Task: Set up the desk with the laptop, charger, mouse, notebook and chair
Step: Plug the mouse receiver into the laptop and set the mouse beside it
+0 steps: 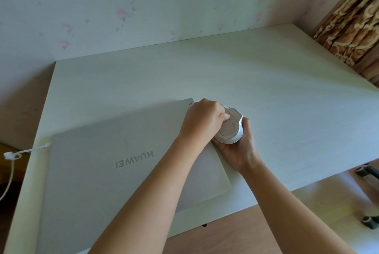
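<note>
White cable hangs off the desk's left edge, its plug at the laptop's left side, so I judge the charger is hooked up; silver laptop lies shut and flat on the pale desk, skewed, logo upside down to me; my left hand sits above the laptop's far right corner, fingers curled, thumb pressed on the mouse's upturned underside; mouse is belly-up, white shell with beige base, just off the laptop's right edge, long axis running away from me and slightly left; my right hand cups it from below, fingers wrapped round the right flank; both hands are on it, the right carries the weight; bare desk lies to the right, so next move, by my guess: flip it and set it down there; notebook not in view; dark chair legs far right, below the desk edge.
</note>
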